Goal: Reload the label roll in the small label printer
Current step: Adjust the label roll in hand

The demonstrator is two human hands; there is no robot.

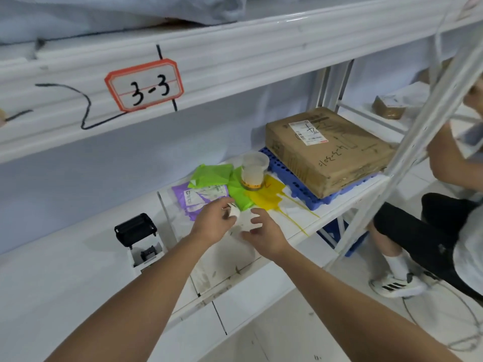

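A small white label printer (142,246) stands on the white shelf (78,270) at the left, its black lid (135,228) flipped open and the roll bay showing. To its right, both hands meet over the shelf. My left hand (213,222) pinches a small white label roll (233,210) between thumb and fingers. My right hand (261,235) holds a white strip or wrapper (247,220) that runs from the roll. The roll is partly hidden by my fingers.
Green, purple and yellow mailer bags (209,176) lie behind the hands, with a clear plastic cup (253,169) on top. A cardboard box (326,150) rests on a blue plastic pallet (295,178). A seated person's leg (418,231) is at the right beyond the rack post.
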